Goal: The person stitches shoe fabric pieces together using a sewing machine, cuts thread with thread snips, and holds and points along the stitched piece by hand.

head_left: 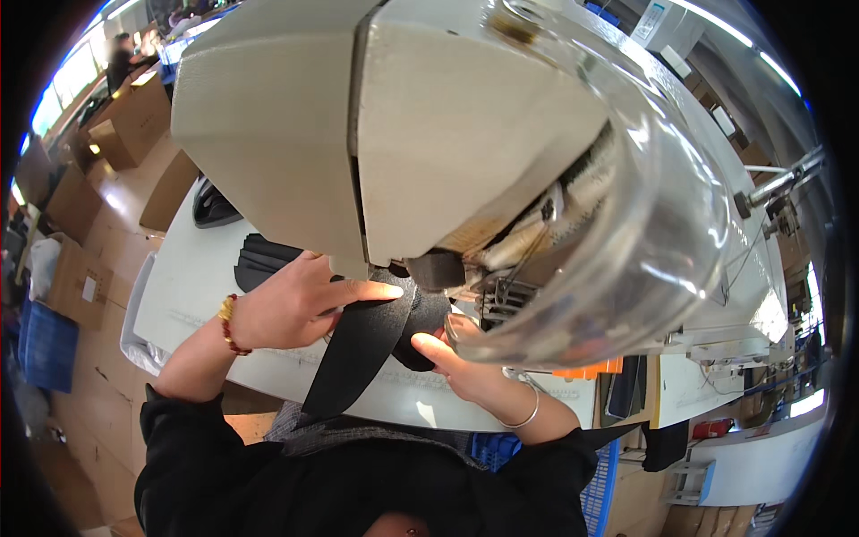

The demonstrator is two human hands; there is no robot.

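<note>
A long black piece of leather-like material (353,353) runs under the head of a sewing machine (436,268), its near end hanging over the table edge. My left hand (291,304) is at its left side, index fingertip pressed on top close to the machine's foot; the thumb seems tucked beneath the material. A second, rounded black part (413,351) meets the strip on the right. My right hand (452,362) pinches that part, thumb on top and the other fingers partly hidden behind the clear guard (617,286). The needle is hidden by the machine head.
A stack of black pieces (264,259) lies on the white table (192,291) beyond my left hand. An orange item (586,368) sits right of my right hand. Cardboard boxes (134,121) and a blue bin (47,345) stand on the floor at left; a blue crate (601,479) is below right.
</note>
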